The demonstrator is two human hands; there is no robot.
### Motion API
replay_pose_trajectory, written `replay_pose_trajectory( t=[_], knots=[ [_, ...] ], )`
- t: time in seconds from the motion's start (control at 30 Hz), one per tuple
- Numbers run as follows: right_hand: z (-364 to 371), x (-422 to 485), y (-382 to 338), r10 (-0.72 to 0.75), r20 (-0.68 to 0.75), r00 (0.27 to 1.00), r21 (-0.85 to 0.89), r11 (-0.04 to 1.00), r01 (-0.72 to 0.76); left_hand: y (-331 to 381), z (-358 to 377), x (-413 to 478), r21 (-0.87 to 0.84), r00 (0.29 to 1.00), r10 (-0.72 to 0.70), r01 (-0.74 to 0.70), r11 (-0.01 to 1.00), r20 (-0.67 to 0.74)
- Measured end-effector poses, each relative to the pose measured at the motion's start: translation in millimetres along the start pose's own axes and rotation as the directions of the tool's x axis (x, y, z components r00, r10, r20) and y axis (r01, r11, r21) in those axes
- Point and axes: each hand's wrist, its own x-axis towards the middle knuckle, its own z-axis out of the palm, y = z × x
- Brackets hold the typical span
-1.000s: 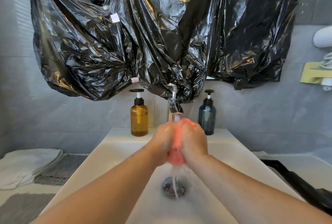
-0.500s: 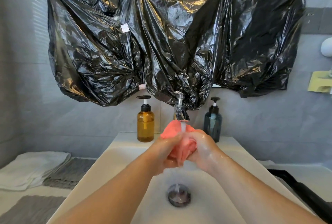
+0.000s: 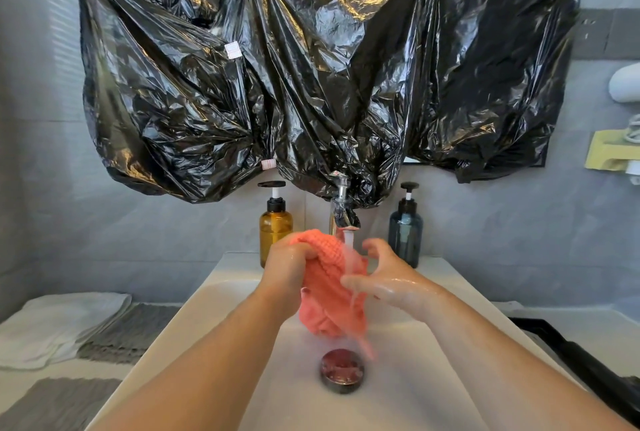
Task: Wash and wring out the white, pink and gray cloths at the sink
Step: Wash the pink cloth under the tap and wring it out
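Note:
A wet pink cloth (image 3: 329, 295) hangs over the white sink (image 3: 214, 295) under water running from the chrome tap (image 3: 343, 212). My left hand (image 3: 289, 266) grips the cloth's upper end. My right hand (image 3: 381, 275) is beside the cloth on the right, its thumb and fingers spread and loosely curved; the thumb touches the cloth's front. A folded white cloth (image 3: 59, 323) lies on the counter at the left, with a gray cloth (image 3: 128, 333) next to it and another gray cloth (image 3: 55, 403) nearer to me.
An amber pump bottle (image 3: 275, 226) and a dark blue pump bottle (image 3: 405, 226) stand on the sink's back ledge on either side of the tap. The metal drain (image 3: 341, 371) sits in the basin. Black plastic sheeting (image 3: 311, 67) covers the wall above. A black object (image 3: 581, 361) lies at the right.
The cloth was squeezed into a ball between both hands; now it hangs unrolled from my left hand, and my right hand has let go and spread its fingers.

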Motion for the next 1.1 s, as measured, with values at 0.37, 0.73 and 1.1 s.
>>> replay_pose_trajectory(
  t=[0.37,0.73,1.1],
  knots=[
    [6,12,5,-0.159,-0.196,0.968,-0.451,0.891,0.055,6,-6,11,0.24,0.935,0.332,-0.295,0.925,-0.128],
    [14,16,-14,0.224,-0.312,0.923,0.806,0.578,0.133,-5,-7,-3,0.585,0.871,-0.252,-0.049,0.81,0.422],
    [4,14,-6,0.317,-0.074,0.946,0.726,0.667,-0.167,-10,7,-9,0.019,0.973,-0.185,0.184,0.983,0.137]
  ],
)
